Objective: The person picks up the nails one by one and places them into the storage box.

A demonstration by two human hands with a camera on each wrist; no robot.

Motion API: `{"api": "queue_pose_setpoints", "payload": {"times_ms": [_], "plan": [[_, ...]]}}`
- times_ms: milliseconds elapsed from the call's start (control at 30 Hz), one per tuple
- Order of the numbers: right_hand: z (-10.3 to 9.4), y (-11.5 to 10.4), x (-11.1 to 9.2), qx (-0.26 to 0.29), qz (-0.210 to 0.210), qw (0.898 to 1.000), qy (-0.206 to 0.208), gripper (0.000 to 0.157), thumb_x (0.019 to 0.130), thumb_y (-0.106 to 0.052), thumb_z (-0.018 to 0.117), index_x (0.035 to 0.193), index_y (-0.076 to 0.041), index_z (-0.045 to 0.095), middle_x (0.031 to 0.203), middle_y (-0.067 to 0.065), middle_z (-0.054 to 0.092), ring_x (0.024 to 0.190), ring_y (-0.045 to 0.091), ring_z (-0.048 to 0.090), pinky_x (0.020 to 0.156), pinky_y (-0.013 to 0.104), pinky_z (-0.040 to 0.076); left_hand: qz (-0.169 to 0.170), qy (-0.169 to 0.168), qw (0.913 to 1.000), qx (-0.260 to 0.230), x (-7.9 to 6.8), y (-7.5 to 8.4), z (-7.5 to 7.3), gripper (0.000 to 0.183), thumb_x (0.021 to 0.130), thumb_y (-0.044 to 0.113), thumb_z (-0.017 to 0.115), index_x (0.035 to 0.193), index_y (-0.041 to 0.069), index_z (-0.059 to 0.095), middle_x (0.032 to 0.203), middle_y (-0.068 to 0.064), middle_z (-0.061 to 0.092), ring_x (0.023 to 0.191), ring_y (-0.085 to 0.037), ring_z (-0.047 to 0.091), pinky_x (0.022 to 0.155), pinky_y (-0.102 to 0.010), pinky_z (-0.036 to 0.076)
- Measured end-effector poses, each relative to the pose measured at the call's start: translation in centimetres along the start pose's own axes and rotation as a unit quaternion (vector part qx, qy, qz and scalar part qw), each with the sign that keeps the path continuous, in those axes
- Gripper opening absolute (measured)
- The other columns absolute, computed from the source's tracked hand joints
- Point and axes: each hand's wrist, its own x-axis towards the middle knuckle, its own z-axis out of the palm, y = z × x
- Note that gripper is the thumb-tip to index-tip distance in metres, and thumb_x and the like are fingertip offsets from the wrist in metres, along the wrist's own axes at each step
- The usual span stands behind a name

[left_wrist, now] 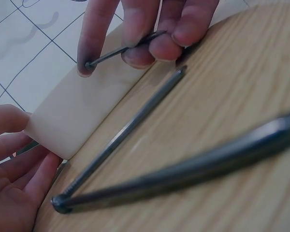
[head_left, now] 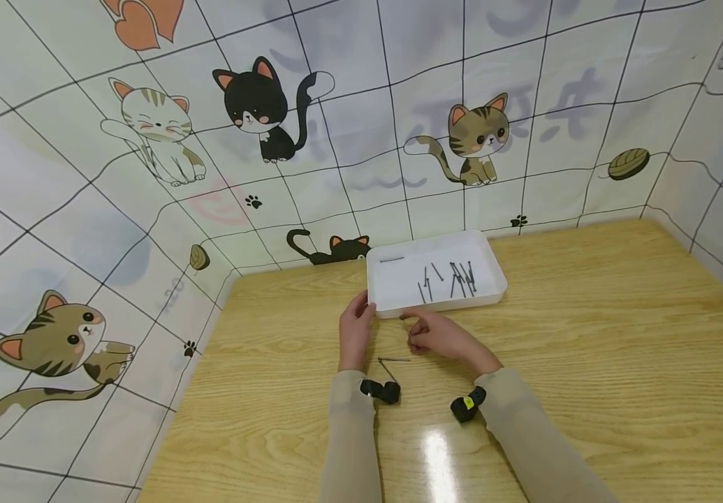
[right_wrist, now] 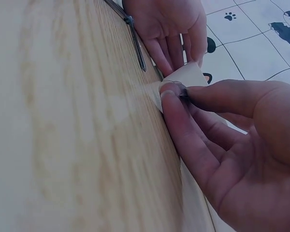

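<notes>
A dark nail (left_wrist: 118, 53) is pinched in my right hand (head_left: 436, 335), its round head at the index fingertip, just before the front wall of a white tray (head_left: 439, 305). My left hand (head_left: 356, 334) holds the tray's near left corner, thumb and fingers on either side of it. On the table in front of the tray, two more nails (left_wrist: 125, 130) lie in a V with their heads together. Inside the tray, several nails (head_left: 462, 279) are bunched toward the right, and a single one (head_left: 391, 260) lies near the back left.
The wood-grain table (head_left: 587, 349) meets a wall covering (head_left: 367, 140) printed with cats and grid lines at the back and both sides. Black wrist cameras (head_left: 464, 407) sit on both sleeves. The tray stands close to the back wall.
</notes>
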Motion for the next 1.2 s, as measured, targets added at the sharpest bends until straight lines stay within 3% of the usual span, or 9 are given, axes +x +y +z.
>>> {"api": "queue_pose_setpoints", "payload": {"times_ms": [233,467,733,967,1200], "plan": [[-0.1,0.2,0.1,0.013,0.0,1.0,-0.003,0.044,0.089,0.0,0.054,0.131,0.001,0.043,0.093,0.021,0.063,0.077,0.023,0.063,0.069,0.034,0.053,-0.004,0.003,1.0,0.001,0.1,0.1,0.0,0.039,0.092,0.022,0.055,0.13,0.013,0.053,0.127,-0.006,0.056,0.113,-0.017,0.053,0.097,-0.038,0.04],[-0.5,-0.9,-0.2,-0.024,0.011,0.999,0.03,0.042,0.088,-0.004,0.056,0.13,-0.002,0.047,0.095,0.014,0.062,0.08,0.022,0.063,0.069,0.034,0.054,-0.004,-0.005,0.9999,-0.009,0.0,0.3,-0.1,0.039,0.092,0.022,0.055,0.13,0.014,0.053,0.128,-0.005,0.055,0.113,-0.017,0.052,0.097,-0.039,0.04],[-1.1,-2.0,0.1,0.027,0.004,0.995,0.092,0.041,0.091,-0.009,0.055,0.131,-0.008,0.046,0.104,0.023,0.059,0.089,0.034,0.062,0.076,0.043,0.053,-0.016,-0.001,0.9997,-0.017,0.1,0.2,0.0,0.039,0.092,0.023,0.054,0.131,0.016,0.052,0.127,-0.003,0.056,0.112,-0.016,0.053,0.098,-0.039,0.039],[-2.6,-2.7,1.6,0.004,-0.009,0.988,0.154,0.043,0.09,-0.012,0.057,0.131,-0.008,0.045,0.102,0.018,0.061,0.088,0.032,0.063,0.077,0.042,0.053,-0.019,-0.004,0.9997,-0.016,0.2,0.5,-0.1,0.038,0.092,0.023,0.056,0.13,0.019,0.054,0.127,0.001,0.056,0.113,-0.015,0.052,0.098,-0.038,0.039],[-4.3,-3.3,4.1,-0.054,0.017,0.984,0.172,0.042,0.091,-0.014,0.056,0.131,-0.009,0.045,0.104,0.016,0.063,0.085,0.029,0.065,0.076,0.043,0.053,-0.024,-0.021,0.9994,-0.014,-1.0,2.8,-0.5,0.041,0.093,0.017,0.054,0.132,0.008,0.05,0.131,-0.01,0.052,0.116,-0.022,0.05,0.099,-0.041,0.038]]}}
